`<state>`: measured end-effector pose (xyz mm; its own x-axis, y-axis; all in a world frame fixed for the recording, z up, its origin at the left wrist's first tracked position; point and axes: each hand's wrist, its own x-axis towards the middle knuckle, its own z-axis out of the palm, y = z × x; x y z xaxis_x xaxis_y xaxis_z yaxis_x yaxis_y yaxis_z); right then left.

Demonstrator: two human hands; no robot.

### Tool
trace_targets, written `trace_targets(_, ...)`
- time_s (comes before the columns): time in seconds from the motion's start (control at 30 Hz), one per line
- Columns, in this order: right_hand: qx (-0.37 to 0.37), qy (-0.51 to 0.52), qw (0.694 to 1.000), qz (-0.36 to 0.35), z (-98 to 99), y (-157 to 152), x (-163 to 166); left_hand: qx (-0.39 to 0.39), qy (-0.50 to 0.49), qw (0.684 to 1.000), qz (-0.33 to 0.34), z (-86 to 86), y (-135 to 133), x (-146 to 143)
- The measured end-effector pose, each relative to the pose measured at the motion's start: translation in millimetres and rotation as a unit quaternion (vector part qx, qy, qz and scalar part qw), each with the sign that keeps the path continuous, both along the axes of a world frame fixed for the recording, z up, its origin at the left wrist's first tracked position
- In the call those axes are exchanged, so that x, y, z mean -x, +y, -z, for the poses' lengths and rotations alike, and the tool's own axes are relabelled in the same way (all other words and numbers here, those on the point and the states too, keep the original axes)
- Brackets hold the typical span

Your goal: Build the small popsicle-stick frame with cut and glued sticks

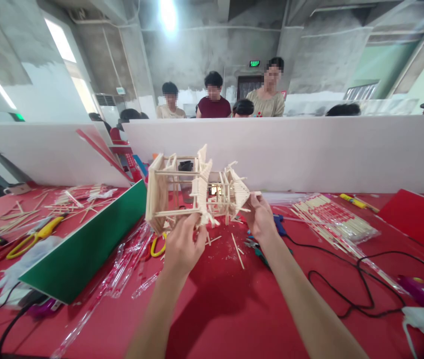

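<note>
A small pavilion-like model (pixel 200 187) built of pale wooden sticks is held sideways above the red table, its base to the left and its pointed top to the right. My left hand (pixel 185 242) grips it from below near the wider tier, with the fingers closed round the sticks. At the top end, my right hand (pixel 260 215) pinches the tip of the model. Below it on the table lie loose sticks (pixel 237 251) and pliers (pixel 257 249). A blue glue gun (pixel 279 224) is partly hidden by my right hand and forearm.
A green board (pixel 88 244) leans at the left beside clear plastic wrappers (pixel 122 264) and yellow-handled scissors (pixel 36 239). Packed chopsticks (pixel 335 217) and a black cable (pixel 364 294) lie on the right. A white partition (pixel 290 154) crosses the back; several people are beyond it.
</note>
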<state>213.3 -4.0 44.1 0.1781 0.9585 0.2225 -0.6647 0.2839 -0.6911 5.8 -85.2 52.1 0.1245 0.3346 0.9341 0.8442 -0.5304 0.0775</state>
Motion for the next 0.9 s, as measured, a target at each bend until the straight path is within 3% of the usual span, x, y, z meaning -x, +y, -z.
trace_targets(0.33,0.007,-0.013,0.999,-0.036,-15.7,-7.4,16.0,0.06,-0.115,0.991,-0.015,-1.5,7.7,19.1)
trace_targets(0.5,-0.023,-0.065,0.997,-0.032,-30.9,-0.5,28.7,0.124,-0.215,0.969,-0.007,-4.8,13.5,28.9)
trace_targets(0.73,-0.123,-0.262,0.956,-0.043,-60.0,31.9,53.0,0.142,-0.393,0.905,0.08,-11.4,42.3,53.0)
trace_targets(0.9,-0.193,-0.339,0.916,-0.095,-75.9,63.7,73.1,0.144,-0.531,0.828,0.113,3.0,70.0,70.1)
